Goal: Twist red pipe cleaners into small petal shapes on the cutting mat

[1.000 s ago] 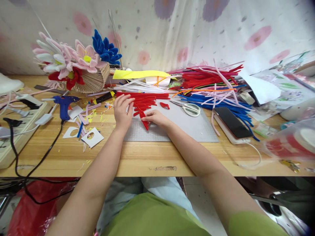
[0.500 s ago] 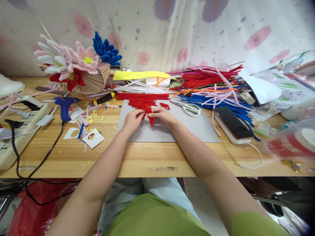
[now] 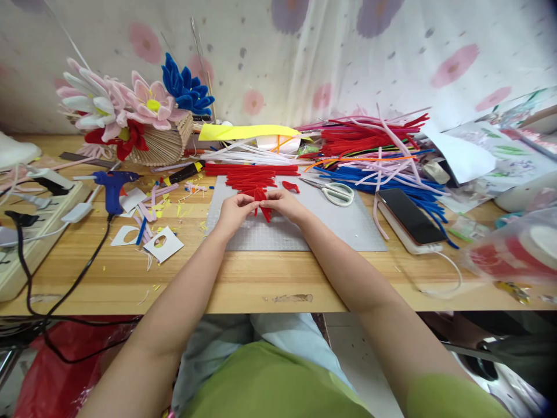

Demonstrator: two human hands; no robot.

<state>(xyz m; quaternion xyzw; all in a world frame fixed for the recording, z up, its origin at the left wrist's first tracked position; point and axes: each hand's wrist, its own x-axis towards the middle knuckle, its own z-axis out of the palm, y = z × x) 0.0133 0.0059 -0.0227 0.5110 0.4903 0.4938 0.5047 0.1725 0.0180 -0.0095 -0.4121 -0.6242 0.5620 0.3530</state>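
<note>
Between my two hands are bent red pipe cleaners (image 3: pixel 262 212), held above a grey cutting mat (image 3: pixel 335 229). My left hand (image 3: pixel 235 212) pinches them from the left, thumb and forefinger together. From the right, my right hand (image 3: pixel 285 205) grips the same red bundle, its fingertips almost meeting the left ones. Just beyond my hands lies a row of cut red pipe cleaners (image 3: pixel 250 181). A small bent red piece (image 3: pixel 291 186) rests past my right hand, and scissors (image 3: pixel 337 193) with pale handles lie further right on the mat.
To the left are a blue glue gun (image 3: pixel 112 188), a power strip (image 3: pixel 41 244) with cables, and white cards with holes (image 3: pixel 163 244). Pipe-cleaner flowers (image 3: pixel 152 104) stand behind. Coloured pipe cleaners (image 3: pixel 369 139) pile up at the back right, near a phone (image 3: pixel 411 216) and a plastic cup (image 3: pixel 517 247).
My left fingers have shifted slightly right, closer to my right fingertips. The upper loop of the red pipe cleaners shows a little wider. The camera view has moved slightly.
</note>
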